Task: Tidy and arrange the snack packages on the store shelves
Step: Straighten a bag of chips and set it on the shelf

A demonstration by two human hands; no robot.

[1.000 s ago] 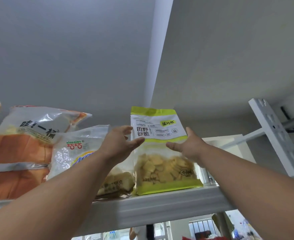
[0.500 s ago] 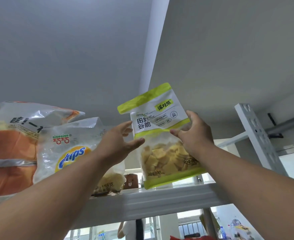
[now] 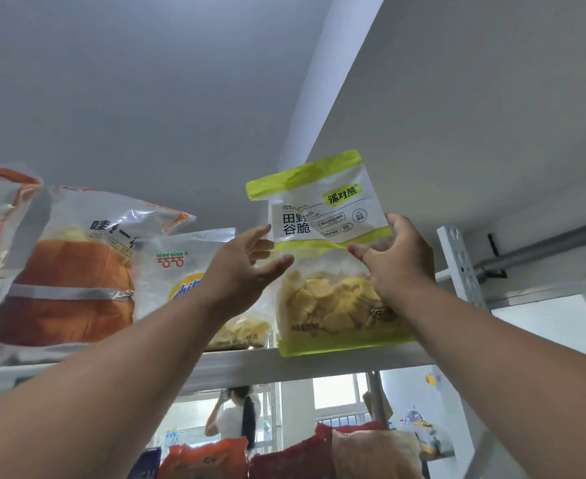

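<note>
Crisp bag rightmost on top shelf (chips bag, then bread bag, leftward)

The right hand grips the right side of a green-and-white crisp bag, which tilts left with its bottom edge at the front lip of the top shelf. The left hand reaches up beside the bag's left edge, fingers loosely spread, thumb near the bag. Left of it stand a white chips bag and an orange bread bag.
</note>
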